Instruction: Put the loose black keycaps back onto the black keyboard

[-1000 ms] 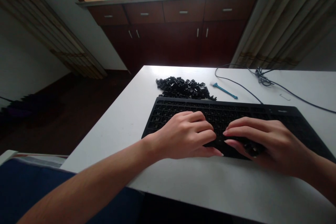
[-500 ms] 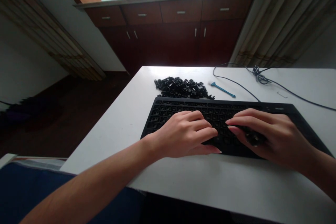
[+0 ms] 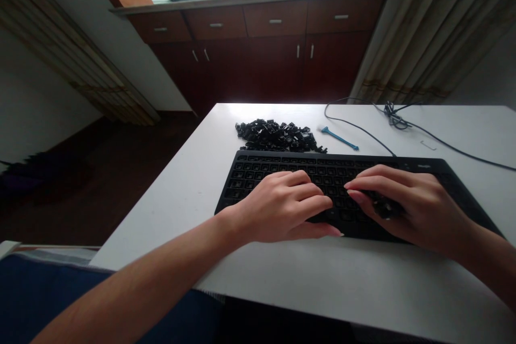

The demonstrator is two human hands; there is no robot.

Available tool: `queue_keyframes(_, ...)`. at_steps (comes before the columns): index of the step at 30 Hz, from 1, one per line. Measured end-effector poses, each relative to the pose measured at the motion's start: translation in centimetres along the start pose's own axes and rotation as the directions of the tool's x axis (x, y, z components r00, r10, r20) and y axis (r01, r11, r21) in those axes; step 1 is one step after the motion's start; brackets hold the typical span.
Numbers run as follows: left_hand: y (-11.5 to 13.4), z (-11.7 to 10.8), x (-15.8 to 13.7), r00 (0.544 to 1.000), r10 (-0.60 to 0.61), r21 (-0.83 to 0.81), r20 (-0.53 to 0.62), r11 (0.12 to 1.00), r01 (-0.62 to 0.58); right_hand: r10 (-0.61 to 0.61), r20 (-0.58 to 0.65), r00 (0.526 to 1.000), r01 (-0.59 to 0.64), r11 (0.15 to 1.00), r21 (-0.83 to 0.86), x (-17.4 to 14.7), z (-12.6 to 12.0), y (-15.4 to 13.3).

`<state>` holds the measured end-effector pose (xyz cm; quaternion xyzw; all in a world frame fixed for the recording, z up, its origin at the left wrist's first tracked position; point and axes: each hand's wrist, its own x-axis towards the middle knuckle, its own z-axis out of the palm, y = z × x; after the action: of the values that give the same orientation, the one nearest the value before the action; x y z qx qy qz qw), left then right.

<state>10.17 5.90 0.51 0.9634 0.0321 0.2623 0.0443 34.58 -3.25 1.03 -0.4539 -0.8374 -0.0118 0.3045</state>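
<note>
A black keyboard (image 3: 237, 174) lies on the white table, its visible key places showing bare sockets without caps. My left hand (image 3: 288, 204) rests palm down over the keyboard's middle, fingers loosely stretched and thumb along the front edge. To the right, my right hand (image 3: 407, 201) is closed, with thumb and fingertips pinched together just above the sockets. Small shiny black pieces (image 3: 387, 208), apparently keycaps, show in its curled palm; whatever lies between the fingertips is hidden. Behind the keyboard's back edge is a heap of black keycaps (image 3: 278, 135).
A blue brush (image 3: 341, 138) with a pale tip lies behind the keyboard. Its black cable (image 3: 397, 118) loops and bundles at the back right, near a small bent metal piece (image 3: 428, 145). The white table (image 3: 282, 274) ends close in front; a blue-covered seat (image 3: 44, 301) is at lower left.
The whole view has shifted slightly. Both hands keep nearly the same places over the keyboard, and the keycap heap, brush and cable lie as before.
</note>
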Motion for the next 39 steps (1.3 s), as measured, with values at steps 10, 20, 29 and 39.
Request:
queue_keyframes(10, 0.3, -0.5, 0.1, 0.999, -0.047, -0.061, 0.0, 0.997, 0.047, 0.021, -0.002, 1.0, -0.021, 1.0, -0.006, 0.1, 0.1, 0.4)
queue_keyframes(20, 0.3, -0.3, -0.1, 0.993, -0.108, -0.049, 0.049, 0.993, 0.11, 0.058, 0.009, 0.998, -0.058, 0.998, -0.022, 0.1, 0.1, 0.6)
queue_keyframes(29, 2.0, -1.3, -0.5, 0.963, -0.248, 0.106, 0.106, 0.966, 0.237, 0.079, 0.015, 0.997, -0.079, 0.996, -0.038, -0.4, 0.3, 1.1)
queue_keyframes(39, 6.6, -3.0, -10.7, 0.662, -0.688, 0.188, -0.298, 0.638, 0.747, 0.095, 0.003, 0.995, -0.095, 0.995, 0.001, -0.9, 1.0, 1.9)
